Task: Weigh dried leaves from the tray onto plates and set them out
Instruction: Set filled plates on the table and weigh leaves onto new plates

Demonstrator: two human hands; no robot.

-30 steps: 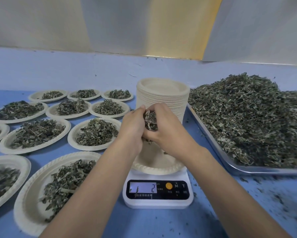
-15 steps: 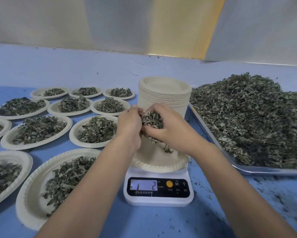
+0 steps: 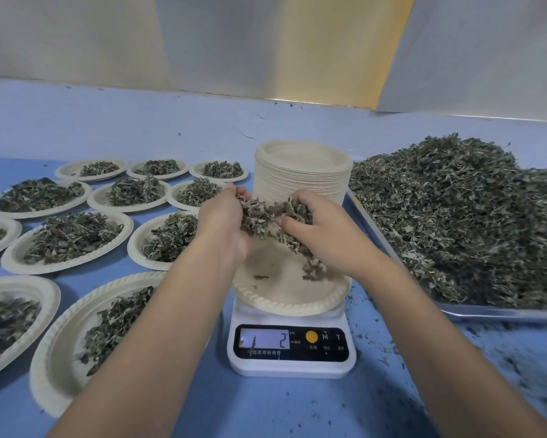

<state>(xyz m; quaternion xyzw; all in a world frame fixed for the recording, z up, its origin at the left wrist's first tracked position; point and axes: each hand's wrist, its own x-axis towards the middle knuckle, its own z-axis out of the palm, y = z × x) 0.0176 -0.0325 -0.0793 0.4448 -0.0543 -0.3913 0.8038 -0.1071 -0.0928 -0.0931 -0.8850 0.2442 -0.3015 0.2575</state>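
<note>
A cream paper plate sits on a white digital scale whose display reads 2. Above it, my left hand and my right hand cup a clump of dried leaves between them. Some leaves trail from my right hand down onto the plate. A metal tray at the right holds a large heap of dried leaves.
A tall stack of paper plates stands behind the scale. Several filled plates cover the blue table at the left, the nearest by my left forearm. Leaf crumbs litter the table right of the scale.
My hands have parted a little and lowered the clump, and leaves have begun falling onto the plate. The scale display still reads 2.
</note>
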